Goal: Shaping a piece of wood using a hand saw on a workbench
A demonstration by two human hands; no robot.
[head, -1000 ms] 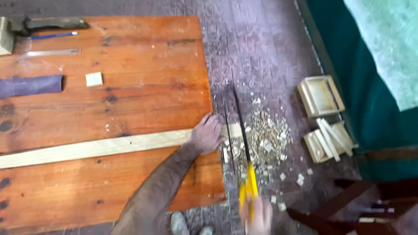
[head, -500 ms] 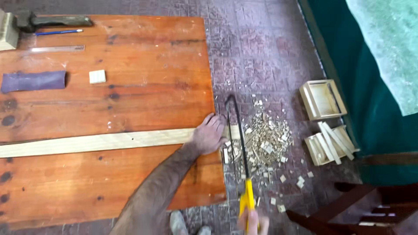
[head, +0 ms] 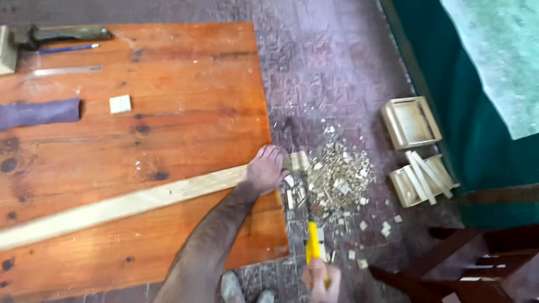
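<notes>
Left hand (head: 265,169) pressed flat, fingers spread, on the long pale wooden strip (head: 129,203) right at the counter (head: 168,112) edge, pinning it down. Right hand (head: 320,278) low in the view, curled shut around the yellow handle of a small saw (head: 306,224), partly cut off by the bottom edge. Saw frame blurred, reaching up from the handle toward the short stub of strip that overhangs the counter edge just beside the left fingertips — blade crossing the strip's long axis roughly at right angles. Strip lying on a slant, from the lower left of the counter up to the right edge, so the overhanging end sits between the two hands, nearer the left, touching it; right hand below and slightly right of it. Beneath the overhang, on the patterned floor (head: 337,73), a heap of small offcuts and sawdust (head: 334,174). Further right, two small wooden boxes (head: 411,123) — one empty, the other filled with short sticks. On the counter's far side, well apart from the hands: a small pale wood block (head: 120,104), a dark purple cloth roll (head: 36,112), a blue pencil (head: 67,49), a metal ruler (head: 67,70).
</notes>
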